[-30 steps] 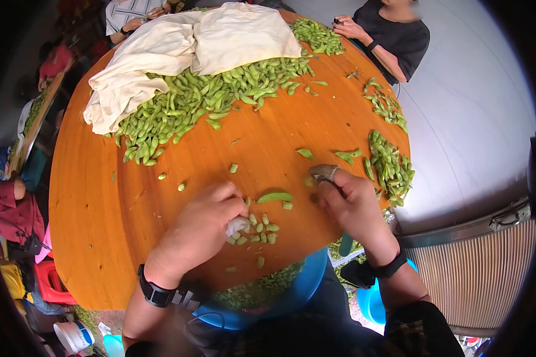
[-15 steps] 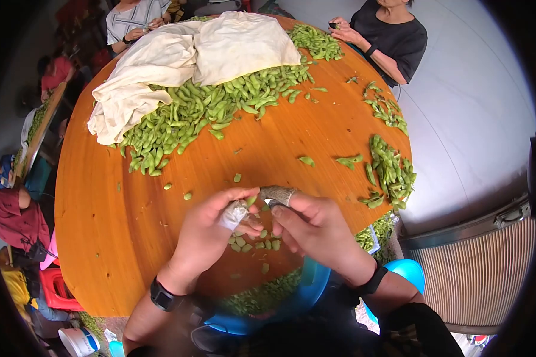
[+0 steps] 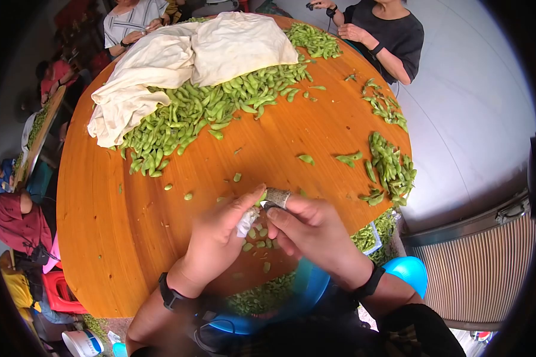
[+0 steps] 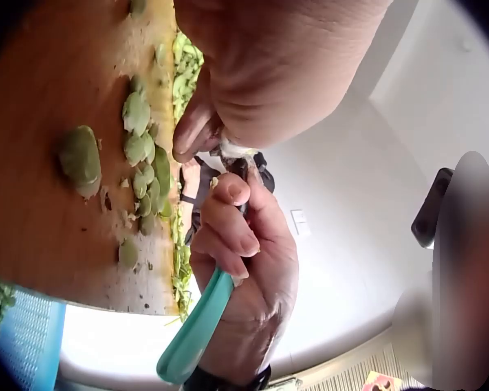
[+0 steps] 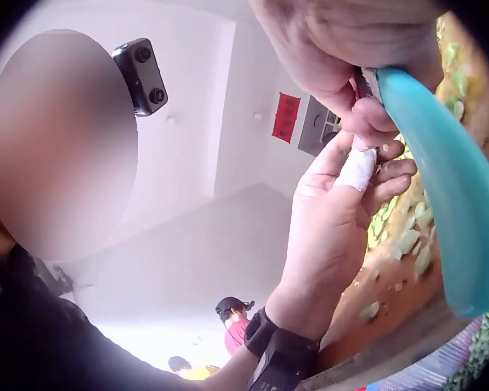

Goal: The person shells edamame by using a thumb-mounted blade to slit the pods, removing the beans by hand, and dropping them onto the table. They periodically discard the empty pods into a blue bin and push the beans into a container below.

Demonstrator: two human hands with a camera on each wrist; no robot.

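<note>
Beans [image 3: 259, 296] lie loose in the blue basin [image 3: 317, 290].

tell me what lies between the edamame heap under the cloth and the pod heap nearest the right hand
Mostly bare wooden tabletop, with a few loose edamame pods lying on it; the head view shows this.

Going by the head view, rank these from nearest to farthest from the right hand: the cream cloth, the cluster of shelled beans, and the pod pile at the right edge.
From the right hand:
1. Cluster of shelled beans: just to its left.
2. Pod pile: ahead, to the right.
3. Cream cloth: far ahead, to the left.
</note>
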